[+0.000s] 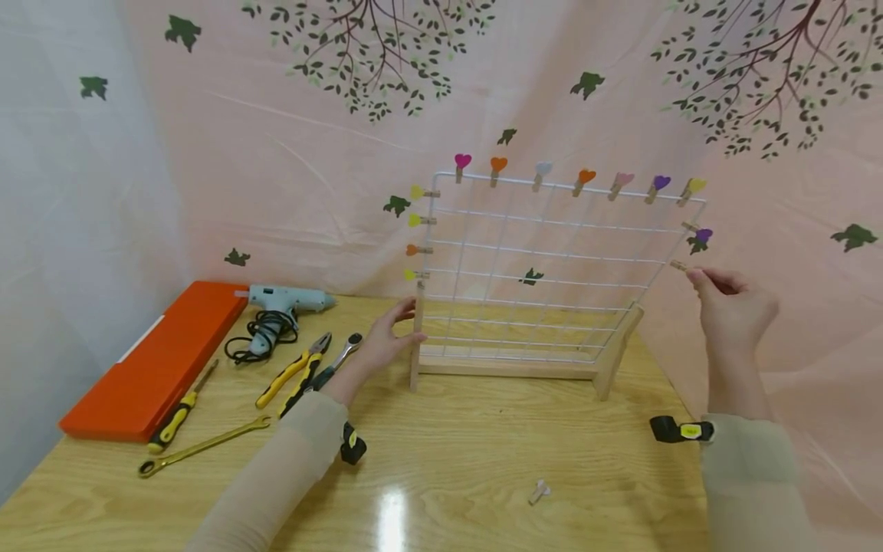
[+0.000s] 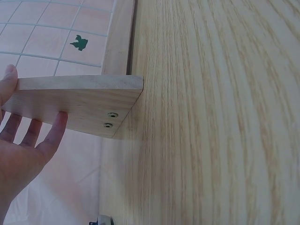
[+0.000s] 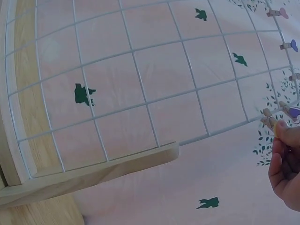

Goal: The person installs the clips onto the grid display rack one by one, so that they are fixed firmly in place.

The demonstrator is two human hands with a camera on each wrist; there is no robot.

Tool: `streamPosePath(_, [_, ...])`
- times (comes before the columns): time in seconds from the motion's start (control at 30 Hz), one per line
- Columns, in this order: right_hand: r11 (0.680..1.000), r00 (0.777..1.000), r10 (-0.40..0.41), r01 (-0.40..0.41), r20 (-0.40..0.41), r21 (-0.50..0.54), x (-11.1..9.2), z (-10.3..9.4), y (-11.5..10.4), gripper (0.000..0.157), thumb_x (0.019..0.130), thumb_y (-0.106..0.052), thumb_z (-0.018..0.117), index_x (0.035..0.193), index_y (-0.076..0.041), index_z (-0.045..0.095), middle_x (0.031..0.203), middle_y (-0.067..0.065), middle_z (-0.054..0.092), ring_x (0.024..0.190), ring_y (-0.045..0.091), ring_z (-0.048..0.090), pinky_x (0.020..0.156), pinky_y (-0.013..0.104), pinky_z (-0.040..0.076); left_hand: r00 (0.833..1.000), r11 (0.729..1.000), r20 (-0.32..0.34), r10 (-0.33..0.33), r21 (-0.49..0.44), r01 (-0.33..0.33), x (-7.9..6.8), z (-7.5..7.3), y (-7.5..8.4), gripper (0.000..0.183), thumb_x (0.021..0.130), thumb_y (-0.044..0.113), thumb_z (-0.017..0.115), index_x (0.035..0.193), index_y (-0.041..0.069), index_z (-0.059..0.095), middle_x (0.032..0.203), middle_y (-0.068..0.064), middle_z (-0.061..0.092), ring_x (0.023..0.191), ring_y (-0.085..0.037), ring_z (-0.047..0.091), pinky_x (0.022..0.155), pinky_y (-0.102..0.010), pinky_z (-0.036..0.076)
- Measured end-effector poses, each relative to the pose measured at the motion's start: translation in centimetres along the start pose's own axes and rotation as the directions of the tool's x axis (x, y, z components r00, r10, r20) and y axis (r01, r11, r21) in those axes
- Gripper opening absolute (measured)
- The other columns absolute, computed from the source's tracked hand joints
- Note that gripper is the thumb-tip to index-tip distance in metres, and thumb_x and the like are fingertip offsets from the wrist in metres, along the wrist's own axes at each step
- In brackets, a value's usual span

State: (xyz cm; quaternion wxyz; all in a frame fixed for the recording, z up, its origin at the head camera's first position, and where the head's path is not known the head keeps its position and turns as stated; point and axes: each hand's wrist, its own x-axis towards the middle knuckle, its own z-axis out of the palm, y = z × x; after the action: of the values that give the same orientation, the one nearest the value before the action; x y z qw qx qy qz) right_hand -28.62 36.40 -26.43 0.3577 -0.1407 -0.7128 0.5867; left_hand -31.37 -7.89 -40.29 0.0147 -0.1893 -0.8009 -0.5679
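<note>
A white wire grid (image 1: 552, 223) stands in a wooden stand (image 1: 507, 371), with heart-topped mini clothespins along its top edge and both sides. My left hand (image 1: 382, 341) grips the stand's left post, thumb on one side and fingers on the other. The left wrist view shows those fingertips against the post's broad face (image 2: 70, 101), above two screws. At the grid's right edge, my right hand (image 1: 741, 307) pinches a small wooden clothespin (image 1: 679, 266), whose tip is right at the wire. Fingers cover its other end. Just above it sits a clothespin with a purple heart (image 1: 704, 234).
One clothespin with a pale heart (image 1: 538, 491) lies on the table front. Left of the stand are a ratchet (image 1: 338, 360), pliers (image 1: 297, 373), a glue gun (image 1: 283, 307) with coiled cord, a screwdriver (image 1: 181, 414), a wrench (image 1: 207, 446) and an orange case (image 1: 159, 360).
</note>
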Motion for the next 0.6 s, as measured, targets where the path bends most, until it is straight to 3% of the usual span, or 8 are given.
streamPosePath(0.2, [0.999, 0.999, 0.033, -0.033, -0.008, 0.001, 1.0, 0.4, -0.3, 0.038, 0.06, -0.032, 0.077, 0.09, -0.01, 0.073, 0.069, -0.011, 0.062, 0.061, 0.002, 0.056, 0.054, 0.007, 0.045, 1.0, 1.0, 0.003, -0.005, -0.003, 0.005, -0.5, 0.0, 1.0, 0.071, 0.082, 0.017, 0.064, 0.14, 0.008, 0.025, 0.14, -0.014, 0.033, 0.127, -0.035, 0.031, 0.101, -0.049, 0.03])
streamPosePath(0.6, [0.996, 1.0, 0.012, -0.014, 0.02, 0.086, 1.1, 1.6, -0.4, 0.032, 0.062, -0.022, 0.078, 0.089, -0.007, 0.072, 0.067, -0.011, 0.063, 0.059, 0.001, 0.059, 0.054, 0.008, 0.046, 1.0, 1.0, -0.001, 0.011, 0.015, -0.011, -0.6, 0.0, 1.0, 0.07, 0.083, 0.018, 0.063, 0.14, 0.006, 0.025, 0.141, -0.014, 0.032, 0.127, -0.034, 0.032, 0.101, -0.05, 0.029])
